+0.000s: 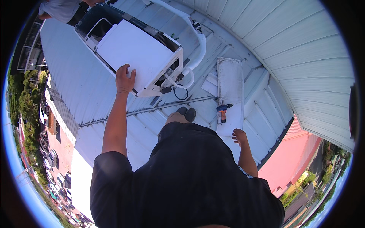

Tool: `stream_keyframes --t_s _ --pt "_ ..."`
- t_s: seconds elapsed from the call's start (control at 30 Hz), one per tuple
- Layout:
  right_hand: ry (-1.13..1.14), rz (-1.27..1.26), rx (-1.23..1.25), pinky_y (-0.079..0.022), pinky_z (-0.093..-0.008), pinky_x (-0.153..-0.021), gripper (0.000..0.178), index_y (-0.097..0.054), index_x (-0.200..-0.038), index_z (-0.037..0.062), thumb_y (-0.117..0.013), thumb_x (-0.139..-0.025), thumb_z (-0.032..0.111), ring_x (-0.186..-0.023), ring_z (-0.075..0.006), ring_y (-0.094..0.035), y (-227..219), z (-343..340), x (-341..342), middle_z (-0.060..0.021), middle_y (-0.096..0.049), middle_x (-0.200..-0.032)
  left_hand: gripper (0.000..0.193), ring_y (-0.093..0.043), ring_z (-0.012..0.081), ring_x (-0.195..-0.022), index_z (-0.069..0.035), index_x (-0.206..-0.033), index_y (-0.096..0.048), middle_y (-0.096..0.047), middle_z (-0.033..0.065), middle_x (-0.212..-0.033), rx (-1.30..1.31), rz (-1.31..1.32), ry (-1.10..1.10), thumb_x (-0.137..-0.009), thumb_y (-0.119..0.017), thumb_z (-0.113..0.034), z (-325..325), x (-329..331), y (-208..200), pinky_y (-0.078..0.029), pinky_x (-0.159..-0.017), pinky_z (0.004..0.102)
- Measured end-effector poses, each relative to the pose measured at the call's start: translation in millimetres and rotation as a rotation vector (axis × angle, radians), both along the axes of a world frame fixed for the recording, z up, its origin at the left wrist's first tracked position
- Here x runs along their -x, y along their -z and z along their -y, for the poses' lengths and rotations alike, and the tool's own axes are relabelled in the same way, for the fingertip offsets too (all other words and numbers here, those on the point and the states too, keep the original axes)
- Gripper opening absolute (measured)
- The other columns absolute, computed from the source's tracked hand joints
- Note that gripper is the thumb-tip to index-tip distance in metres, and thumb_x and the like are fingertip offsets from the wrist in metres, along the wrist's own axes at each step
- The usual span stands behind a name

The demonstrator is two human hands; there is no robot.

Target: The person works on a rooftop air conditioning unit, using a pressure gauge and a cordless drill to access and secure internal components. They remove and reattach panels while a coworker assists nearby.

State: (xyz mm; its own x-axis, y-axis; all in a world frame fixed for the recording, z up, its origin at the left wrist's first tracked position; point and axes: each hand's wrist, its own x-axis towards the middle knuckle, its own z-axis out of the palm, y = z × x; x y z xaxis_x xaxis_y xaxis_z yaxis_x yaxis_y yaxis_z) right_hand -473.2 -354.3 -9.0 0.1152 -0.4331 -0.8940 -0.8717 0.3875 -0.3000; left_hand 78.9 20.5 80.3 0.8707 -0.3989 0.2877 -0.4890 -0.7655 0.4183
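A boxy white outdoor air-conditioning unit (176, 62) lies on the metal roof, ahead and to the left. My left hand (124, 79) is at the near edge of its flat white cover panel (135, 49), with the thumb and fingers apart; whether it presses on the panel I cannot tell. Lower right, my right hand (239, 136) hangs loosely curled with nothing visible in it. It is close to the near end of a long, dirty white panel (230, 81). An orange and dark cordless drill (223, 110) rests on that panel.
A thick white wrapped pipe (201, 49) curves behind the unit, and a black cable (180, 93) loops beside it. A person (62, 9) is at the unit's far left. My shoes (187, 114) stand on the ribbed roof (110, 129). A corrugated wall (304, 57) rises right; the roof's edge drops off left.
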Motion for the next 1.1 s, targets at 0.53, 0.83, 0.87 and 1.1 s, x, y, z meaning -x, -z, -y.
stream_keyframes --t_s 0.53,0.83,0.87,1.1 --pt "0.023 -0.035 -0.032 -0.05 -0.0452 -0.078 0.044 -0.061 -0.13 0.0116 -0.06 -0.094 0.037 -0.088 -0.0252 -0.063 12 0 6 -0.0079 -0.066 -0.107 0.022 -0.058 0.0242 -0.083 -0.011 -0.101 -0.069 -0.06 0.0048 -0.085 -0.06 -0.048 -0.009 -0.086 -0.071 -0.027 3 0 -5 -0.051 -0.077 0.0398" --pt "-0.082 -0.013 0.0 -0.051 -0.0434 -0.074 0.038 -0.065 -0.125 0.0131 -0.059 -0.093 0.035 -0.082 -0.0227 -0.063 23 14 -15 -0.0055 -0.067 -0.101 0.019 -0.061 0.0244 -0.09 -0.012 -0.101 -0.07 -0.065 0.0047 -0.092 -0.115 -0.078 -0.034 -0.087 -0.068 -0.026 8 1 -10 -0.052 -0.082 0.0393" --pt "-0.098 -0.014 -0.01 -0.051 -0.0432 -0.074 0.038 -0.065 -0.125 0.0131 -0.06 -0.093 0.034 -0.081 -0.0223 -0.063 26 15 -19 -0.0054 -0.067 -0.1 0.02 -0.061 0.0243 -0.089 -0.012 -0.101 -0.07 -0.064 0.005 -0.091 -0.131 -0.041 -0.029 -0.087 -0.068 -0.026 8 1 -10 -0.052 -0.081 0.0393" --pt "-0.254 0.103 -0.066 -0.051 -0.0361 -0.066 0.037 -0.067 -0.122 0.0115 -0.061 -0.092 0.033 -0.076 -0.0177 -0.062 44 20 -103 -0.0035 -0.067 -0.094 0.025 -0.059 0.0258 -0.096 -0.012 -0.106 -0.069 -0.062 0.0055 -0.097 -0.171 0.007 0.009 -0.087 -0.07 -0.028 7 1 -5 -0.051 -0.088 0.0396"
